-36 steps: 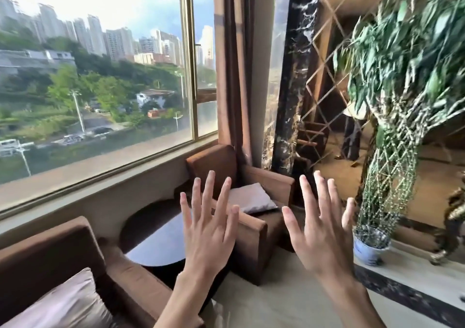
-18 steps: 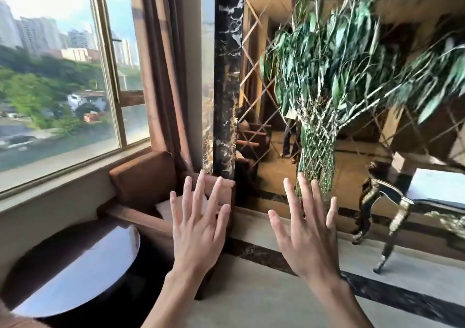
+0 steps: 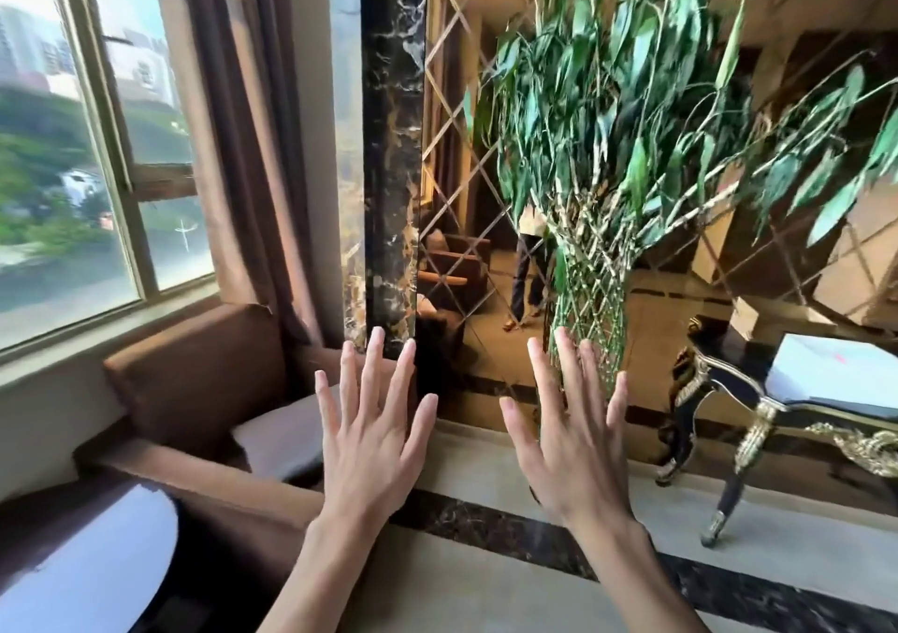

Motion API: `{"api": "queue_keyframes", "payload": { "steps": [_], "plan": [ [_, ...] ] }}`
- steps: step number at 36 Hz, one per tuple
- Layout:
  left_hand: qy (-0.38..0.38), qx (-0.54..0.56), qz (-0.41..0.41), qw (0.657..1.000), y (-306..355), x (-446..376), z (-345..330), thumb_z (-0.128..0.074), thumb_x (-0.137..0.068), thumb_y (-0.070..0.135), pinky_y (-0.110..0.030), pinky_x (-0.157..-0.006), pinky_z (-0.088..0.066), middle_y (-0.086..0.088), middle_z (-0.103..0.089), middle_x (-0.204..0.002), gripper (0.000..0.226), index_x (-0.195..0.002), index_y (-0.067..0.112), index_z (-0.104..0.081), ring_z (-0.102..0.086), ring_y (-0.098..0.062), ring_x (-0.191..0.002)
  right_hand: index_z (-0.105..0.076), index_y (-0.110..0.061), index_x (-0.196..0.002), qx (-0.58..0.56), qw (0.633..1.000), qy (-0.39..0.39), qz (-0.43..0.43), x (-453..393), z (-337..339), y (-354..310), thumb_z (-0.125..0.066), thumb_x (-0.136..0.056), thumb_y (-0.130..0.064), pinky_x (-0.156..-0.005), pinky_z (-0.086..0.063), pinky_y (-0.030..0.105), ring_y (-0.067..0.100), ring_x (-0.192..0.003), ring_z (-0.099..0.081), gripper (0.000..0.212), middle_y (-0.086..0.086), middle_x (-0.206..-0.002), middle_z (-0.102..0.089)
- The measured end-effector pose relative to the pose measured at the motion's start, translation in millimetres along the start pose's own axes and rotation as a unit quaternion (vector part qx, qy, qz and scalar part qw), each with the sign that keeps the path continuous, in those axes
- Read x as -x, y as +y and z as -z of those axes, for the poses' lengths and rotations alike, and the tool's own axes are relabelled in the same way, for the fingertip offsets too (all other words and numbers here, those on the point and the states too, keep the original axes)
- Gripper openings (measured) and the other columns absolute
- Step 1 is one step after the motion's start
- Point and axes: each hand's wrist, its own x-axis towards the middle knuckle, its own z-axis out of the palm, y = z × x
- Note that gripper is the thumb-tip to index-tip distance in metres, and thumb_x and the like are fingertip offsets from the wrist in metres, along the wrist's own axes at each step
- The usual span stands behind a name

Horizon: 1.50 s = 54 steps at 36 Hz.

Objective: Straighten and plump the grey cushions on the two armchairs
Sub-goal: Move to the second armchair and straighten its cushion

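A brown armchair (image 3: pixel 194 380) stands at the left under the window. A grey cushion (image 3: pixel 279 438) lies on its seat, partly hidden behind my left hand. My left hand (image 3: pixel 371 443) is raised in front of the chair's near armrest, fingers spread, holding nothing. My right hand (image 3: pixel 573 448) is raised beside it to the right, fingers spread and empty, in front of the plant. Neither hand touches the cushion. The second armchair is out of view.
A round dark glossy side table (image 3: pixel 82 564) sits at the bottom left. A tall potted plant (image 3: pixel 597 156) stands behind my right hand before a mirrored wall. A black-and-gold ornate table (image 3: pixel 758 409) is at the right. A marble column (image 3: pixel 388 146) rises centre.
The view has swung to the right and closer: the near armchair and its cushion left the frame, the far armchair moved to the left. Both hands stay raised and spread.
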Motion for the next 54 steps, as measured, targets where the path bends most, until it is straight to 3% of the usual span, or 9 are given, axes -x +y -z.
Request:
{"api": "queue_keyframes", "payload": {
  "steps": [7, 18, 25, 32, 38, 45, 49, 54],
  "plan": [
    [-0.012, 0.022, 0.0, 1.0, -43, -88, -61, -0.011, -0.104, 0.062, -0.063, -0.124, -0.004, 0.004, 0.005, -0.172, 0.063, -0.162, 0.038, -0.005, 0.007, -0.024, -0.159, -0.007, -0.034, -0.161, -0.001, 1.0, -0.011, -0.01, -86, -77, 1, -0.017, -0.1, -0.066, -0.123, -0.007, 0.063, 0.018, -0.157, 0.006, 0.07, -0.002, -0.171, 0.004],
    [-0.031, 0.036, 0.015, 0.999, -98, -178, -150, -0.008, -0.103, 0.063, -0.065, -0.123, -0.006, 0.004, 0.005, -0.172, 0.062, -0.161, 0.041, -0.001, 0.009, -0.023, -0.159, -0.008, -0.033, -0.161, -0.01, 0.999, -0.038, 0.002, -191, -175, 5, -0.016, -0.099, -0.067, -0.125, -0.001, 0.059, 0.017, -0.157, 0.009, 0.071, -0.003, -0.171, 0.004],
    [-0.054, 0.005, 0.055, 0.997, -142, -230, -226, -0.009, -0.103, 0.062, -0.062, -0.125, -0.006, 0.009, 0.009, -0.172, 0.062, -0.161, 0.041, 0.001, 0.008, -0.023, -0.159, -0.008, -0.032, -0.161, -0.031, 0.996, -0.074, 0.026, -262, -274, 21, -0.021, -0.098, -0.067, -0.124, -0.005, 0.062, 0.02, -0.157, 0.007, 0.074, -0.002, -0.171, 0.002],
    [-0.079, -0.028, 0.12, 0.989, -167, -293, -300, -0.002, -0.1, 0.065, -0.059, -0.126, -0.003, 0.008, 0.013, -0.171, 0.068, -0.162, 0.037, 0.003, 0.015, -0.02, -0.157, -0.009, -0.03, -0.162, -0.067, 0.99, -0.116, 0.05, -342, -369, 38, -0.021, -0.096, -0.07, -0.123, -0.007, 0.063, 0.021, -0.157, 0.007, 0.077, -0.002, -0.171, 0.002],
    [-0.093, -0.057, 0.185, 0.977, -192, -339, -346, -0.004, -0.098, 0.068, -0.051, -0.127, 0.008, 0.009, 0.017, -0.17, 0.071, -0.161, 0.035, 0.003, 0.019, -0.018, -0.156, -0.005, -0.033, -0.161, -0.099, 0.978, -0.164, 0.088, -402, -442, 36, -0.021, -0.096, -0.073, -0.124, -0.007, 0.062, 0.018, -0.157, 0.008, 0.078, -0.006, -0.171, 0.004],
    [-0.101, -0.083, 0.28, 0.951, -243, -356, -380, -0.005, -0.095, 0.07, -0.047, -0.125, 0.008, 0.011, 0.009, -0.169, 0.073, -0.158, 0.034, -0.001, 0.012, -0.017, -0.157, 0.009, -0.038, -0.158, -0.143, 0.956, -0.22, 0.133, -454, -520, 8, -0.016, -0.092, -0.078, -0.125, 0.0, 0.059, 0.012, -0.155, 0.018, 0.081, -0.008, -0.169, 0.013],
    [-0.11, -0.086, 0.333, 0.932, -283, -358, -401, -0.001, -0.09, 0.073, -0.042, -0.123, 0.015, 0.015, 0.017, -0.167, 0.081, -0.16, 0.033, -0.002, 0.02, -0.013, -0.155, 0.004, -0.036, -0.16, -0.167, 0.942, -0.252, 0.149, -477, -567, -15, -0.015, -0.089, -0.081, -0.125, 0.0, 0.058, 0.013, -0.156, 0.015, 0.087, -0.007, -0.17, 0.01],
    [-0.12, -0.09, 0.383, 0.911, -333, -358, -429, -0.003, -0.088, 0.075, -0.045, -0.125, 0.009, 0.013, 0.012, -0.169, 0.087, -0.162, 0.03, -0.005, 0.017, -0.012, -0.156, -0.001, -0.032, -0.161, -0.19, 0.922, -0.289, 0.173, -494, -629, -50, -0.016, -0.085, -0.084, -0.125, -0.005, 0.057, 0.015, -0.157, 0.008, 0.093, -0.008, -0.171, 0.004]
  ]
}}
